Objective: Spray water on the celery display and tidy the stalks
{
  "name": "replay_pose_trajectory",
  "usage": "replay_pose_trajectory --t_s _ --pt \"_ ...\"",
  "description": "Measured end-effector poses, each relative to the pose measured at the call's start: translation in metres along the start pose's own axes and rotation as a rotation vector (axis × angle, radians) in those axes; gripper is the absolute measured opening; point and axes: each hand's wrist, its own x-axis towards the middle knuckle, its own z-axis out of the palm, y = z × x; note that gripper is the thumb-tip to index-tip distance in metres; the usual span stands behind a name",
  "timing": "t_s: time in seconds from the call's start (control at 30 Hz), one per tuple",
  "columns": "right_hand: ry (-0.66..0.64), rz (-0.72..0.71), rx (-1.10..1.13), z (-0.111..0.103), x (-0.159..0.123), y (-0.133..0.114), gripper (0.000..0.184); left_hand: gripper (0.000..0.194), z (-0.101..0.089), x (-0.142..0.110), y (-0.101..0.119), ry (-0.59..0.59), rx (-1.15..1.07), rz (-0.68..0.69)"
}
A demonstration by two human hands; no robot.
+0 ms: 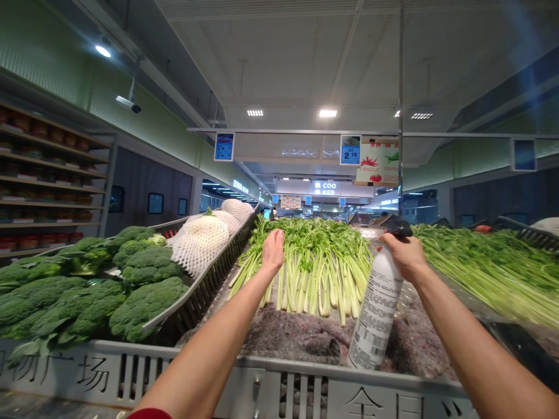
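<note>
My right hand [408, 253] is wrapped round the neck of a white spray bottle [378, 308] with a black head. The bottle tilts, its printed label and barcode facing me, its base just behind the front rail of the display. My left hand [273, 250] is stretched forward at the left part of the celery [323, 273], its fingers apparently straight and holding nothing. Whether it touches the leaves I cannot tell. The celery lies in a row, leaves away from me and pale stalk ends towards me.
Broccoli [148, 291] and netted pale vegetables [203, 238] fill the left side, behind a slotted grey divider [201, 291]. A grey front rail [297, 366] crosses before me. Dark crumpled material [292, 334] lies below the celery. A mirror-like panel stands at right; price signs [350, 150] hang above.
</note>
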Motion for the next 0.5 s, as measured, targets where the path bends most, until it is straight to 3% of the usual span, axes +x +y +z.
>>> replay_pose_trajectory --t_s 0.37,0.43,0.5 --pt "0.052 -0.003 -0.073 -0.011 0.001 0.004 0.018 0.045 0.007 -0.002 0.003 -0.008 0.003 0.021" --pt "0.019 0.009 -0.056 -0.009 -0.004 0.0 0.021 0.045 0.007 0.0 0.003 -0.003 0.0 0.019" --pt "-0.094 0.007 -0.002 -0.004 -0.012 -0.006 0.025 0.044 0.007 0.0 0.003 0.003 -0.004 0.014"
